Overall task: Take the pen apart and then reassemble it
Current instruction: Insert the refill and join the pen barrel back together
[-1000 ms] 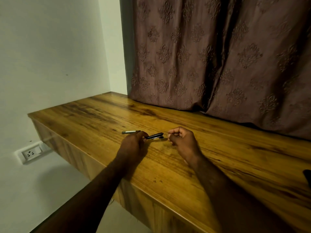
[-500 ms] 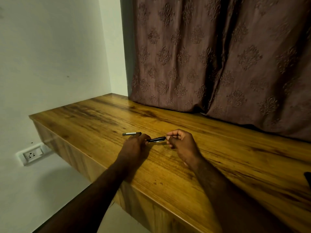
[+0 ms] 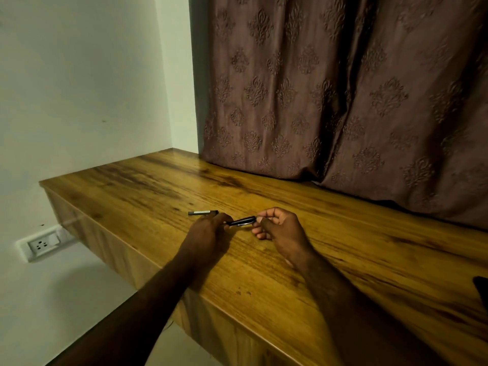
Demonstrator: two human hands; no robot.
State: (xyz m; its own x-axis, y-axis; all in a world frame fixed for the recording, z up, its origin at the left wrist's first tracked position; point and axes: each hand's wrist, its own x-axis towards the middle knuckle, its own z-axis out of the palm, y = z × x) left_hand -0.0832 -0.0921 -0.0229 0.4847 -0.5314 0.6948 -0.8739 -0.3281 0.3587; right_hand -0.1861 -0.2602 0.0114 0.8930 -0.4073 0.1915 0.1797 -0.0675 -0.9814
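Near the tabletop's (image 3: 343,247) front edge, left hand (image 3: 208,231) and right hand (image 3: 277,228) each pinched an end of the pen body (image 3: 241,221); likely mid-disassembly, twist-pull next.

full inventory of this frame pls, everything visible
pen body: 1, glossy black, held above the desk between both hands
loose pen piece: 1, grey and dark, lying on the desk just beyond the left hand
wooden desk: 1, honey brown, wall-mounted
curtain: 1, mauve-brown, patterned, behind the desk
wall socket: 1, white, on the wall below the desk's left end
dark object: 1, black, cut off at the right edge, unidentifiable
wall: white, left
left hand: grips the pen body's left end
right hand: pinches its right end
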